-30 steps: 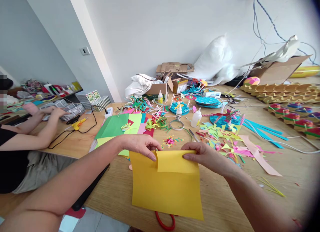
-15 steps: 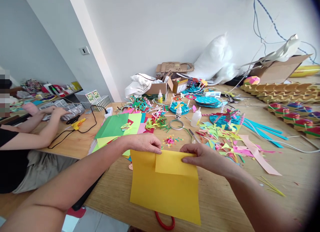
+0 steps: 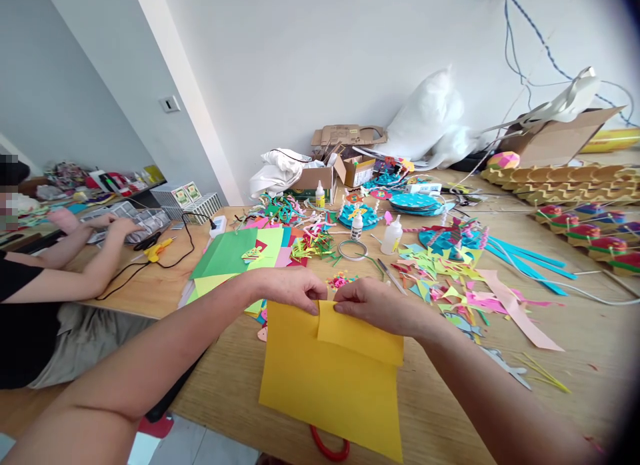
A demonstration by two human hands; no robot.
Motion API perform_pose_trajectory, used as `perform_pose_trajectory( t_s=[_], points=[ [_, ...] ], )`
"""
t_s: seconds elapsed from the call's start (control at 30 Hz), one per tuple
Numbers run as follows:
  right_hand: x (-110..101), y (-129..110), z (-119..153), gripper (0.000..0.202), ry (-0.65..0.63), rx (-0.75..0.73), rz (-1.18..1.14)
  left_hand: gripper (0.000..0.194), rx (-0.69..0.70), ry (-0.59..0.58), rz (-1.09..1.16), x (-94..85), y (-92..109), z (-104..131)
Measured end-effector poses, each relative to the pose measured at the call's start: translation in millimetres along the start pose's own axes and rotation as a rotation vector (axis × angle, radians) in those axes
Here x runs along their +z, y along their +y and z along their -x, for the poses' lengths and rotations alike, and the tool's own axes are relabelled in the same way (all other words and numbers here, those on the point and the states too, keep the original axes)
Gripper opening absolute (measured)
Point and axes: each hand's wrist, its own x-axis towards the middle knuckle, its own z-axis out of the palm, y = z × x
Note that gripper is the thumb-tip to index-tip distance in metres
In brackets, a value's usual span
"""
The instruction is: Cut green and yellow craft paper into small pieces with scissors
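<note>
A large yellow paper sheet (image 3: 325, 385) hangs in front of me over the table's near edge. Along its top, a smaller yellow flap (image 3: 357, 331) lies over the right half; whether it is folded or a separate piece I cannot tell. My left hand (image 3: 295, 288) pinches the sheet's top edge at the flap's left end. Close beside it, my right hand (image 3: 373, 305) grips the flap's top edge between thumb and fingers. Red scissors handles (image 3: 330, 446) poke out below the sheet, the rest of them hidden by it.
Green paper sheets (image 3: 230, 251) lie left of my hands, paper scraps (image 3: 450, 271) to the right. Behind stand a glue bottle (image 3: 391, 236) and a tape roll (image 3: 353, 250). A co-worker's arms (image 3: 95, 258) rest at the left table, near a yellow glue gun (image 3: 159, 249).
My right hand has moved left along the top edge, close to my left hand. The flap's right side now hangs lower and more slanted. My left hand has barely shifted.
</note>
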Motion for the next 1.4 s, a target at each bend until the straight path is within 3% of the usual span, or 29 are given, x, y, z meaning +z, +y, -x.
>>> perform_pose_trajectory(
  t_s=[0.53,0.93,1.4],
  points=[
    [10.1,12.3,-1.8,0.013,0.015,0.081,-0.136,0.014,0.014,-0.026,0.228,6.6,-13.0,-4.2],
    [18.3,16.7,-6.0,0.012,0.067,0.106,-0.158,0.026,0.049,0.014,0.189,7.8,-13.3,-9.6],
    [10.4,18.4,-0.6,0.019,0.015,0.093,-0.192,0.018,0.041,0.040,0.155,10.8,-17.3,-20.0]
  ],
)
